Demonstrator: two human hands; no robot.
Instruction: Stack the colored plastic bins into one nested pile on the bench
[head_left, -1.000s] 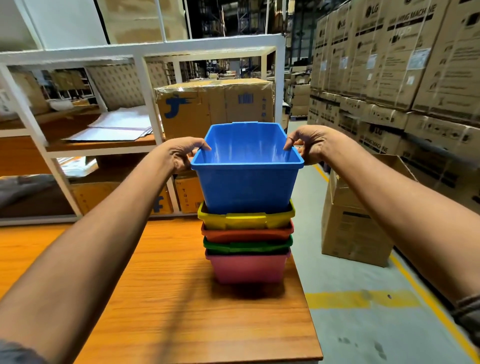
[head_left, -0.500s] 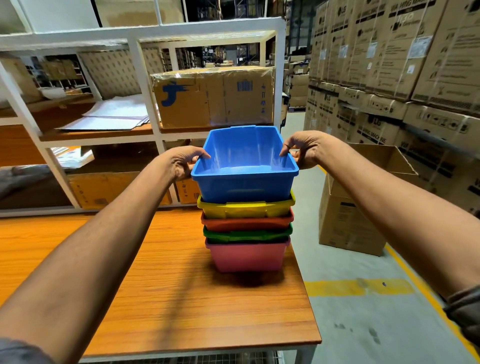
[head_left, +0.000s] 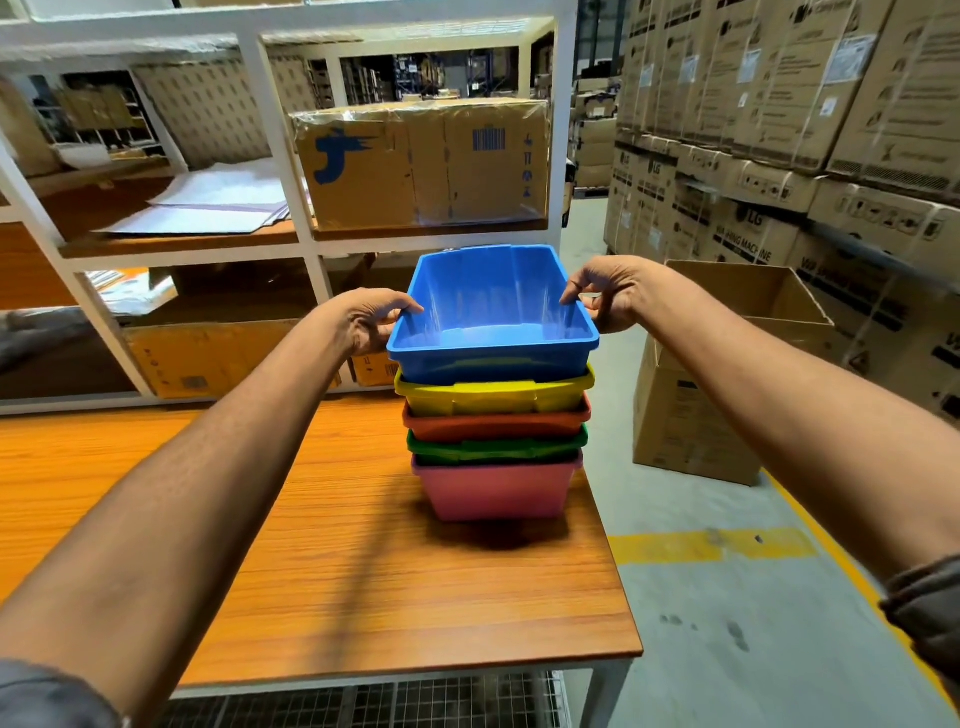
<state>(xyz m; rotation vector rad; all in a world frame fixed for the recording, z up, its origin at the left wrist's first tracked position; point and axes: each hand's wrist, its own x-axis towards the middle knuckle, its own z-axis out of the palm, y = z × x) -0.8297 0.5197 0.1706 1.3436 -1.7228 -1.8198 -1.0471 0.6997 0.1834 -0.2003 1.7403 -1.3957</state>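
A blue bin (head_left: 491, 358) sits nested on top of a pile of bins: yellow (head_left: 493, 397), orange-red (head_left: 496, 425), green (head_left: 496, 448) and pink (head_left: 493, 491) at the bottom. The pile stands near the right edge of the wooden bench (head_left: 363, 571). My left hand (head_left: 371, 322) grips the blue bin's left rim, thumb over the edge. Pinching the right rim is my right hand (head_left: 608, 299), its fingers curled over the edge.
A white shelf rack (head_left: 275, 156) with a wrapped cardboard box (head_left: 421, 166) and papers stands behind the bench. An open carton (head_left: 727, 374) sits on the floor to the right, stacked appliance boxes (head_left: 779, 130) beyond it. Yellow floor lines mark the aisle.
The blue bin has gone down into the yellow bin, from mostly raised to nearly fully nested. Both hands moved down with it, still holding its rims.
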